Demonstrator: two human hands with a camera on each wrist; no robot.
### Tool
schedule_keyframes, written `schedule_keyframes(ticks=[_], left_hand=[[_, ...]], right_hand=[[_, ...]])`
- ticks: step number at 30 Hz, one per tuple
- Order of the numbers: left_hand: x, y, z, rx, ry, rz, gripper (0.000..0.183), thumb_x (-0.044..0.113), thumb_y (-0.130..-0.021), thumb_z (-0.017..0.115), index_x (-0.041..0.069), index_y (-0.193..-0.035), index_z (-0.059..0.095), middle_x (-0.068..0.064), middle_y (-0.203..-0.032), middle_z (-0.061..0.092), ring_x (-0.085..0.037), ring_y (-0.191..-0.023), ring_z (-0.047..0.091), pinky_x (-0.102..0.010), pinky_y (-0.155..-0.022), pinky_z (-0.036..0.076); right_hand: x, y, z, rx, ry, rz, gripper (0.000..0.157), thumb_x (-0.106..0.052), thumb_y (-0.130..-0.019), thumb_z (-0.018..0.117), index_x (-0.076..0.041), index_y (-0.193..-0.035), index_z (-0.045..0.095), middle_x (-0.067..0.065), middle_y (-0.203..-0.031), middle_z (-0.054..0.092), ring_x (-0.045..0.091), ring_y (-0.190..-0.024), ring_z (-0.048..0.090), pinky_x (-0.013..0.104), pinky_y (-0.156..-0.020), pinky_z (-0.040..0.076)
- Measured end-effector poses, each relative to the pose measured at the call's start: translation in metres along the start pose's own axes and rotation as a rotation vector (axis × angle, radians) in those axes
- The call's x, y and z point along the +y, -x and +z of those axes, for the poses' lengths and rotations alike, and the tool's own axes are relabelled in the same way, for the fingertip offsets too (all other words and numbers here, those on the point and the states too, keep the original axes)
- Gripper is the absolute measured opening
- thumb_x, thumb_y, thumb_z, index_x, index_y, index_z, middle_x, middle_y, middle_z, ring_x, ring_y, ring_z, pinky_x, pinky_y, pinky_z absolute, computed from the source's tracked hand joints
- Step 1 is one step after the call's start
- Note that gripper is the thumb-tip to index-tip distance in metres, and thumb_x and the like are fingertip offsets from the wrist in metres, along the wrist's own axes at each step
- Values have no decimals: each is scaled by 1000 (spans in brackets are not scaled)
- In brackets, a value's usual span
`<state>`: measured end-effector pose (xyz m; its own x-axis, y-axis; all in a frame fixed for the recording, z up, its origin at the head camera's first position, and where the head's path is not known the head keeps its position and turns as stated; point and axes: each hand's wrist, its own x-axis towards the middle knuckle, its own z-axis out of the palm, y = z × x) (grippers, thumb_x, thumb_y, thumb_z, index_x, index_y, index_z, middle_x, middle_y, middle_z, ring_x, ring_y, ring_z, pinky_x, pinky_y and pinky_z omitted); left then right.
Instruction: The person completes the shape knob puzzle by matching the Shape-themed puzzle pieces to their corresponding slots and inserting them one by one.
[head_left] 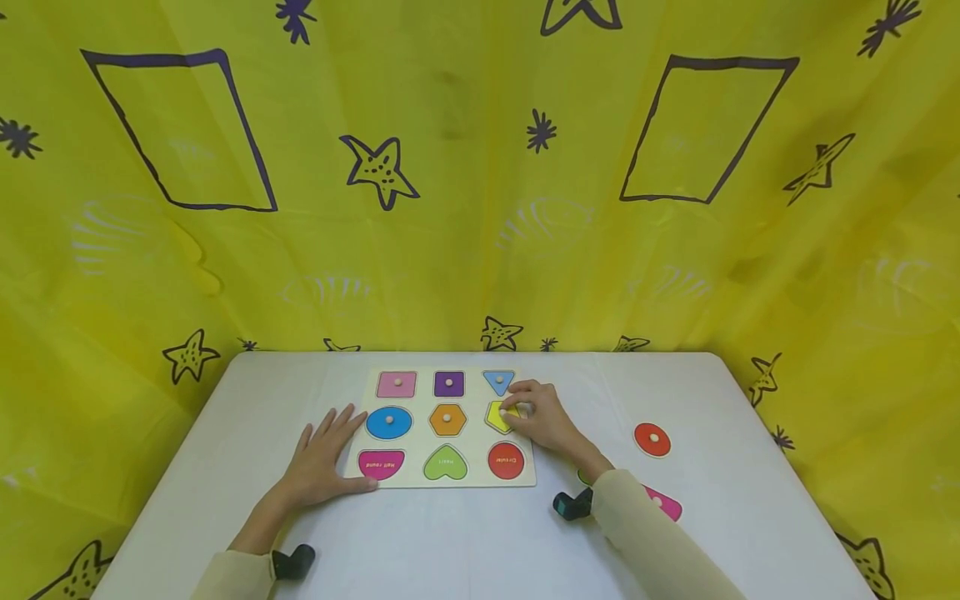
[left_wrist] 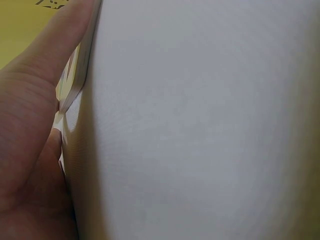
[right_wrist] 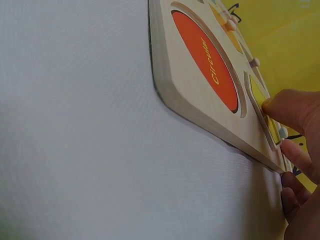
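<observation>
A pale wooden puzzle board lies on the white table. My right hand pinches the small knob of the yellow pentagon piece, which lies at its recess on the board's right side. In the right wrist view, thumb and fingers meet over the yellow piece. Spread fingers of my left hand rest along the board's left edge, thumb at the near corner. Knobbed pink, purple, light blue, blue and orange pieces sit in the board. The recesses printed "Half round", "Heart" and "Circular" hold no pieces.
Right of the board lies a loose red round piece. A pink piece and a green piece are partly hidden by the right forearm. Black wrist devices sit at both cuffs. A yellow patterned curtain hangs behind the table.
</observation>
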<state>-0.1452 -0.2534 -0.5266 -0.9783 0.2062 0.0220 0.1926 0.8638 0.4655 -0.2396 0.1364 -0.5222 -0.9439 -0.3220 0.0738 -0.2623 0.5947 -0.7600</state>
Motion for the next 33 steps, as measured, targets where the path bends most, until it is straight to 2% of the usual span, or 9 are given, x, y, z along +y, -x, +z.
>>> schedule_keyframes(ticks=[23,33], left_hand=[[-1,-1,1,-3,-2,-1,111,65,-70,83,12,-158,40,-21,-165,30,-50,-152,14,-75,-117,2],[1,0,0,-8,-3,2,111,64,-69,84,11,-157,41,-22,-164,30,-51,-152,14,-75,-117,3]], right_hand=[[2,0,2,2,25,-27,6,-16,-89,82,-20,-93,81,8,-132,61,32,-126,42,53,-104,42],[6,-1,4,11,37,-32,7,-16,-88,82,-19,-94,82,9,-132,62,33,-127,43,55,-105,42]])
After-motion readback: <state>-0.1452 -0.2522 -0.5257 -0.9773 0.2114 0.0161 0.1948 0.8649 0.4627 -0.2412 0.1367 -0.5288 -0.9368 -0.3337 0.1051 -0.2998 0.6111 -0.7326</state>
